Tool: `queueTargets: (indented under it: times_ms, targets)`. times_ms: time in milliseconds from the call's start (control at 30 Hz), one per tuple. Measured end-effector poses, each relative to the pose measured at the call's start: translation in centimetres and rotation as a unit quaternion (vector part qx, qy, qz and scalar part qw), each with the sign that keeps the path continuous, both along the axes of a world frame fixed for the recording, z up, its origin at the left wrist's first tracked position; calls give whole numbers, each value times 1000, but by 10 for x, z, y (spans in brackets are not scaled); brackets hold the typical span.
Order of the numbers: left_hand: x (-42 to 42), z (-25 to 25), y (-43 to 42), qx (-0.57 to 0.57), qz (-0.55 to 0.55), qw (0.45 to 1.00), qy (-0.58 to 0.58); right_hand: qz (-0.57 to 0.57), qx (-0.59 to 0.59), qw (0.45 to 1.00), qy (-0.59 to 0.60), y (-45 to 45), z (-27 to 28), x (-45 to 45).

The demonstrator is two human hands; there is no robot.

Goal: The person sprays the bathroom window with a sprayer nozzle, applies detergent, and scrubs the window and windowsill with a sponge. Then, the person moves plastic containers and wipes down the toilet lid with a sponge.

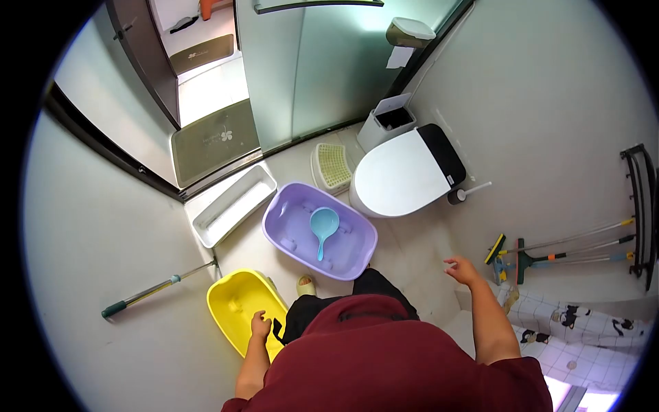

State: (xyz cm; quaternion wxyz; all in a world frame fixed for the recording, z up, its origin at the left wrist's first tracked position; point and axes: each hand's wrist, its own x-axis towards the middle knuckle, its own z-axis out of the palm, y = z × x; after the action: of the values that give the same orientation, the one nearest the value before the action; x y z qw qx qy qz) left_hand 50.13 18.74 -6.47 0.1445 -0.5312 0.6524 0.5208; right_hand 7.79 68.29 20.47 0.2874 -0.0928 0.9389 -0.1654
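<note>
My left hand [260,324] hangs above the yellow basin [230,296], its fingers a little apart and nothing in them. On the other side, my right hand [460,270] is held out over the floor with its fingers apart and empty. In front of my legs lies a purple basin [280,218], and a light blue ladle [324,223] rests inside it, handle toward me. Neither hand touches the ladle or the purple basin.
A white toilet [399,175] with its lid down stands ahead right, beside a bin [377,130] and a green-topped stool [332,167]. A long white tub [234,206] lies by the doorway. Mops [519,261] lean right; a pole [154,290] leans left.
</note>
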Motion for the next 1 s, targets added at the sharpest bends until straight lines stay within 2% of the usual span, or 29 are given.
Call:
queueTargets:
  times_ms: [67,133,167,200,267,300,367,433,500,567,667,767,800,867,933,1000]
  targets:
    - [-4,-1,12,42,55,998,-1,22,-28,999,16,-17,-3,-46]
    - [2,-32,27,91,150,984,25,54,-70,996,30,-34,-7,-97]
    - [-10,-13,38,140,214,966,26,77,-96,992,34,-43,-11,-125]
    - [-26,-13,45,142,204,968,42,103,-119,987,29,-51,-16,-153]
    - [-35,5,75,80,162,983,14,89,-54,994,-38,-83,-22,-197]
    - [-48,15,91,-8,99,995,2,85,-21,994,-71,-96,-33,-217]
    - [-104,74,113,-20,106,994,-19,11,-119,976,-184,-99,-87,-236]
    - [-135,86,129,-45,63,997,14,-74,-177,936,-294,-107,-144,-237]
    - [-183,119,140,-86,34,995,47,-104,-188,899,-382,-105,-224,-220]
    - [-223,140,146,-113,29,990,85,-199,-135,871,-429,-97,-319,-188]
    - [-252,142,154,-105,-41,989,92,-317,-39,843,-432,-113,-400,-139]
    - [-258,125,161,-67,-58,990,109,-394,-21,826,-403,-127,-462,-101]
    - [-254,114,161,-52,-57,992,99,-442,-18,809,-386,-131,-480,-90]
    - [-236,101,161,-22,-51,995,78,-512,-2,799,-315,-155,-475,-82]
    - [-210,86,161,-7,-5,998,61,-456,30,860,-228,-109,-547,-58]
    - [-189,81,157,5,29,998,54,-422,57,875,-230,-103,-543,-44]
